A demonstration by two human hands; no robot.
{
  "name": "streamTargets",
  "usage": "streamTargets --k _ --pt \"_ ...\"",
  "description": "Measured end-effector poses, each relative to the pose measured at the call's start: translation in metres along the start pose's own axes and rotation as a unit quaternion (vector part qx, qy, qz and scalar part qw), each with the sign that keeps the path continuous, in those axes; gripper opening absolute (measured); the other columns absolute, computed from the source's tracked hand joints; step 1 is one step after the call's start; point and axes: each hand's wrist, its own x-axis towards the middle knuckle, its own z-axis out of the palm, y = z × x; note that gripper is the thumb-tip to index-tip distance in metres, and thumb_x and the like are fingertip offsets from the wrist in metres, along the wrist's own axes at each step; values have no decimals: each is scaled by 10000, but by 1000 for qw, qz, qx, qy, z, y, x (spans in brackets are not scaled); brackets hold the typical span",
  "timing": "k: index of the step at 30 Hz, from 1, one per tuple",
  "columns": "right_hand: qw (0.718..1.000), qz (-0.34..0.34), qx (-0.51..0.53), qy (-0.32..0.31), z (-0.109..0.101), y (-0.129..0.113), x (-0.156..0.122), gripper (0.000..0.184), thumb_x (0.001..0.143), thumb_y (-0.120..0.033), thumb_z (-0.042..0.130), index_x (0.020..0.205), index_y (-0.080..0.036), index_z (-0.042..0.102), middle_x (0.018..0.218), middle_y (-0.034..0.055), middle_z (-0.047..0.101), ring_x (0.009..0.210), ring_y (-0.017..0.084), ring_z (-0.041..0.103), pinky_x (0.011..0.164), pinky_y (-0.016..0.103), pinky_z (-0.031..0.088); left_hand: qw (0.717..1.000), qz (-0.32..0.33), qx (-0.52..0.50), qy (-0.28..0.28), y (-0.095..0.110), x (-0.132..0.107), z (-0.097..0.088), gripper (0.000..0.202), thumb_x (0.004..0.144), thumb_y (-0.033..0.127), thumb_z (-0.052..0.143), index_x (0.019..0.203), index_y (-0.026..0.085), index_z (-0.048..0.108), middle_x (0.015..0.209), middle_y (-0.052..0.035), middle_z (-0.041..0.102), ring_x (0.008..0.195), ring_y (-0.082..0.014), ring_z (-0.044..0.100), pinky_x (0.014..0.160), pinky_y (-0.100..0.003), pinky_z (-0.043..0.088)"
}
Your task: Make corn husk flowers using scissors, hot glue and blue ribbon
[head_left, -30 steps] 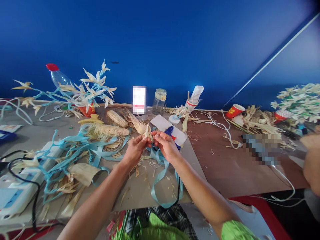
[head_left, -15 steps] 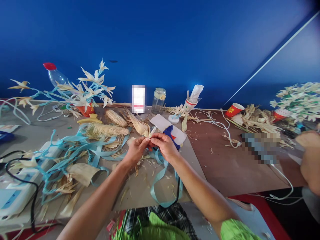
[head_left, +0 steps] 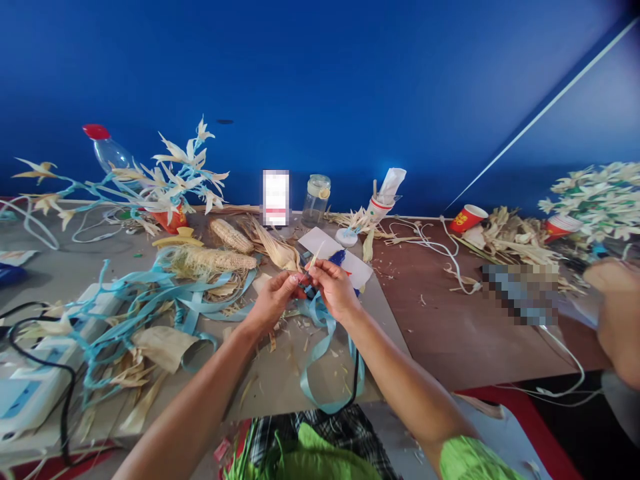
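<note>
Blue wall (head_left: pixel 320 87) behind grey-brown tabletop (head_left: pixel 280 380), on my remote feed bare right hand (head_left: pixel 336 287) pinching a slim cream husk strip (head_left: pixel 316 254) above it, bare left hand (head_left: pixel 274 295) adjacent, its grip unclear to me.

One glass jar (head_left: pixel 316 205) is standing. One left hand (head_left: pixel 273 297) and one right hand (head_left: pixel 336 291) are working in front of the jar. Two unwrapped corn cobs (head_left: pixel 233 236) are lying left of it, and one red-capped bottle (head_left: pixel 111 155) is leaning farther left. Two big flower bunches (head_left: pixel 595 201) are flanking it. At least three red cups (head_left: pixel 465 219) are showing to its sides.
</note>
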Motion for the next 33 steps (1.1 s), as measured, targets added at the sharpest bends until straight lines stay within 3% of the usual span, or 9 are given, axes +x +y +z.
streamTargets --k 2,4,7,13,19,22,25,29,33 --pt "998 -30 -43 24 -2 2 2 145 674 -319 670 733 -187 669 616 -35 582 572 90 452 590 229 384 999 6 -10 44 3 1 0 374 715 468 675 933 165 663 829 -22 644 654 -103 569 682 -254 452" --pt "994 -59 -86 15 -3 4 2 133 703 -313 651 744 -190 680 706 -14 621 662 112 511 668 246 409 997 7 -10 74 5 2 -1 345 685 425 714 916 173 669 857 -17 648 675 -99 572 714 -255 457" --pt "984 -109 -143 3 -2 7 1 119 734 -303 640 747 -193 684 792 14 636 788 151 560 761 278 425 997 -7 6 74 6 3 -1 303 644 390 751 813 147 683 768 -16 644 672 -104 565 713 -248 451" --pt "970 -159 -186 1 1 10 -2 97 759 -278 630 739 -199 683 774 26 601 783 162 559 748 293 434 998 -6 -12 63 3 4 -2 273 630 357 769 760 135 675 699 -6 618 649 -96 530 672 -230 425" --pt "972 -142 -189 12 3 9 -4 167 743 -280 638 888 -211 688 759 5 546 713 139 507 691 281 422 998 -29 -53 9 1 5 -4 262 644 318 767 812 129 700 775 -37 646 693 -108 543 714 -251 425" --pt "989 -99 -107 11 2 8 -4 270 704 -291 657 962 -211 657 742 -15 522 662 116 478 649 260 412 998 -26 -50 15 2 4 -4 246 649 331 759 791 139 697 742 -26 637 669 -102 533 690 -246 416" --pt "997 -67 -32 8 -1 5 -2 265 697 -329 657 930 -203 646 726 -21 536 640 105 473 627 245 401 999 -10 16 33 4 2 -3 259 674 379 728 775 144 689 689 -11 612 635 -94 508 642 -230 392" --pt "998 -46 -41 1 -4 0 1 220 706 -377 655 823 -191 644 635 -34 540 588 99 448 593 238 373 990 14 131 41 5 2 -1 305 722 443 659 733 138 663 639 -1 573 599 -93 464 589 -224 354" --pt "997 -58 -51 -16 -2 0 1 197 719 -377 656 777 -190 641 673 -30 588 598 95 460 598 234 365 988 25 150 29 3 3 0 306 707 449 663 721 144 635 651 7 560 611 -97 448 603 -229 356"
